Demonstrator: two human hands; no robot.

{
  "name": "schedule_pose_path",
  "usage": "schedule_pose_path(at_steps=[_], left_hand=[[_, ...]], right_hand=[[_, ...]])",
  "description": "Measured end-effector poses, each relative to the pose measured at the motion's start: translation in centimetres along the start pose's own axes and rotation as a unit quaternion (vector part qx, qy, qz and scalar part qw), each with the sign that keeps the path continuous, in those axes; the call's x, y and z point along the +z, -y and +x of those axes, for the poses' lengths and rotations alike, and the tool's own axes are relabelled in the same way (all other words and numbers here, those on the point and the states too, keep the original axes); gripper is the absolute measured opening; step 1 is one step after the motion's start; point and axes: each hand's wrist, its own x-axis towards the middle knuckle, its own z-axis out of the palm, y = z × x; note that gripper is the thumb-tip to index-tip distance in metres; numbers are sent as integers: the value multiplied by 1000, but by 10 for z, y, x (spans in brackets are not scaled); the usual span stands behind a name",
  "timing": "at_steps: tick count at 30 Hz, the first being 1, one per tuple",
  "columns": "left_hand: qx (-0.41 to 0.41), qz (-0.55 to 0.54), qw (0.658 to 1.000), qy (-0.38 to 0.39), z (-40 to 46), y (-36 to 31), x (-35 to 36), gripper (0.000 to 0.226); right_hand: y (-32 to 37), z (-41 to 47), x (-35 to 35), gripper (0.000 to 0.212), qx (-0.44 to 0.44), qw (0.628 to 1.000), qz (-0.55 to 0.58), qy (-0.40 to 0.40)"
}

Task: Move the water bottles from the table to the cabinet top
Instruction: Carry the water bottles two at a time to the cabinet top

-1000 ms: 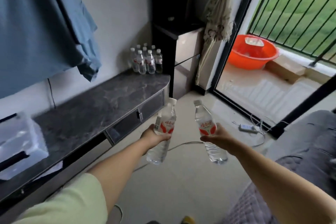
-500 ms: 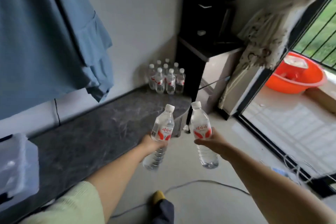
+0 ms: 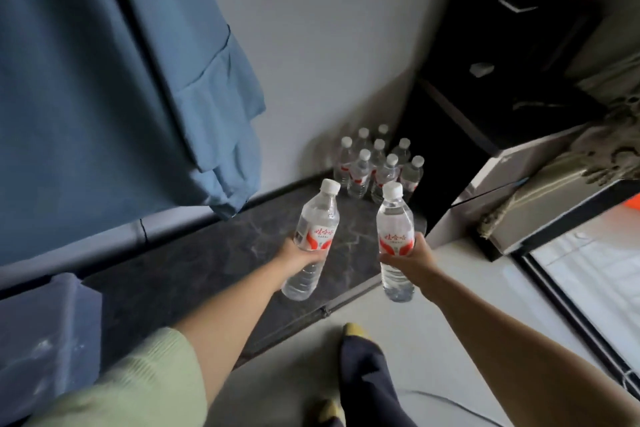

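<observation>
Two clear water bottles, white caps, red-and-white labels, one per hand, both held in the air.

Item 1: left bottle (image 3: 312, 242). Left hand (image 3: 300, 257) grips it round the middle, below the label; fingers curled about the far side, mostly hidden behind the plastic. Long axis tilted, cap up and leaning right, base down and to the left. It hangs above the dark marbled cabinet top (image 3: 194, 263).

Item 2: right bottle (image 3: 395, 242). Right hand (image 3: 412, 258) clamps it at label height, thumb on the near side, fingers wrapped behind and out of sight. Long axis nearly upright, cap up. Base hangs just past the cabinet's front edge, above the pale floor (image 3: 460, 291).

Item 3: bottle cluster (image 3: 379, 165). Eight caps countable, all upright, standing at the far end of the cabinet top, against the wall and beside a black shelf unit (image 3: 512, 45). Lower bodies overlap one another; labels hard to read.

Partly seen: blue cloth (image 3: 104, 73) hanging on the left wall, cut off by the frame; translucent box (image 3: 45, 340) at lower left, blurred; green sleeve (image 3: 138, 388) cropped at the bottom edge; dark trouser leg with yellow sock (image 3: 358, 333) on the floor.
</observation>
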Motion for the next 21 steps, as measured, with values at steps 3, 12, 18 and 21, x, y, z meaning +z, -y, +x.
schedule_pose_path(at_steps=[3,12,18,21], left_hand=[[-8,-19,1000,-15,33,-4,-9,56],[8,-52,997,-56,184,-44,-9,50],[-8,-103,992,-73,267,-41,25,59],[7,-116,989,-91,304,-39,33,58]], right_hand=[[12,34,20,65,16,1000,7,3],[49,177,72,62,20,998,56,15],[31,245,114,69,41,997,66,12],[23,272,140,69,58,994,93,-14]])
